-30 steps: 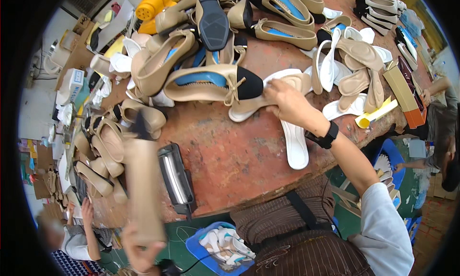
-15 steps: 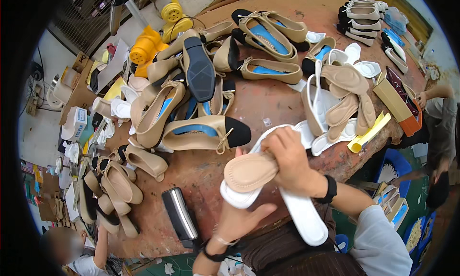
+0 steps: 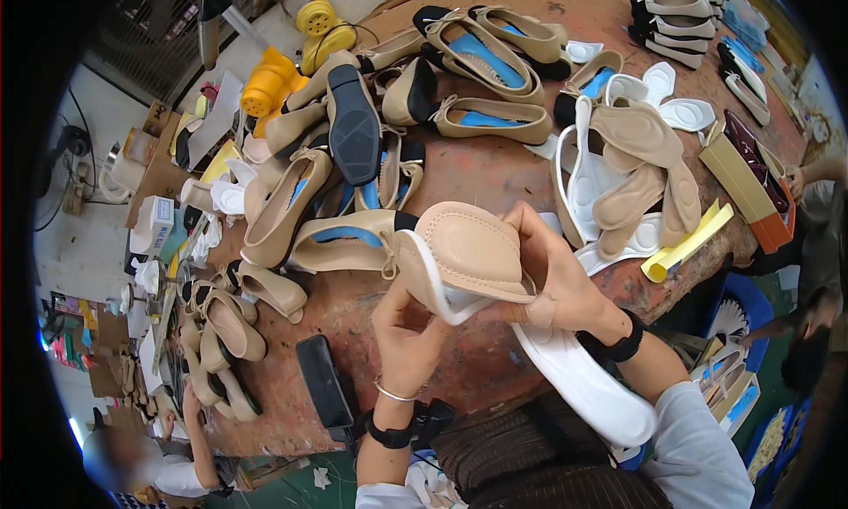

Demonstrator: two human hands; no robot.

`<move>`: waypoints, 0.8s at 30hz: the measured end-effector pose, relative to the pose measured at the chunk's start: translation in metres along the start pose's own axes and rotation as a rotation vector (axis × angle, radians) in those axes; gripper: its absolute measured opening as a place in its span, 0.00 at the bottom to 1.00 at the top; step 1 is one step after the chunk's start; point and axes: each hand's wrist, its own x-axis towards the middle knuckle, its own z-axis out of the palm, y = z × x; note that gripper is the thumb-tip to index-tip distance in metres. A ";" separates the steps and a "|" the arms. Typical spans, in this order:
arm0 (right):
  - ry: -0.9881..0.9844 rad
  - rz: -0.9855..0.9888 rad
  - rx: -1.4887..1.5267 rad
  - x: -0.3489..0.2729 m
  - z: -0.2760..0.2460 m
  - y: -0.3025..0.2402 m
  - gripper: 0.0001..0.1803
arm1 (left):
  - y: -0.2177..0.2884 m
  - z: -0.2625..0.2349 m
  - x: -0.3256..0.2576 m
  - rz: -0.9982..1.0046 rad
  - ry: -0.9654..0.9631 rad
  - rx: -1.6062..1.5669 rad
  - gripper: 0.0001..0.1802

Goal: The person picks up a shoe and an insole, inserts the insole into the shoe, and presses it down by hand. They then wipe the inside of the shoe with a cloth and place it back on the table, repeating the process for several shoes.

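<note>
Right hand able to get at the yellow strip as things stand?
Probably, but only once freed: the right hand is holding the beige insole. The yellow strip lies off to its right, with nothing seen on top.

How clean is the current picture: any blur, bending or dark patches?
Head view, rim: black fills the corners, and the table's edge curves, fisheye-style; head view, centre: the held tan insole is sharp enough to show its stitching; head view, lower left: a person's head is smeared by a blur.
</note>
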 end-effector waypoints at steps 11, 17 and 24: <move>0.648 -0.663 0.449 0.012 -0.097 -0.043 0.15 | -0.013 -0.003 0.100 0.148 0.165 -0.071 0.15; 0.951 -0.828 0.674 0.006 -0.115 -0.043 0.15 | -0.029 0.004 0.158 0.325 0.137 0.897 0.47; 1.050 -0.730 -0.084 0.056 -0.069 -0.009 0.16 | 0.004 0.111 0.106 -0.174 -0.739 0.000 0.60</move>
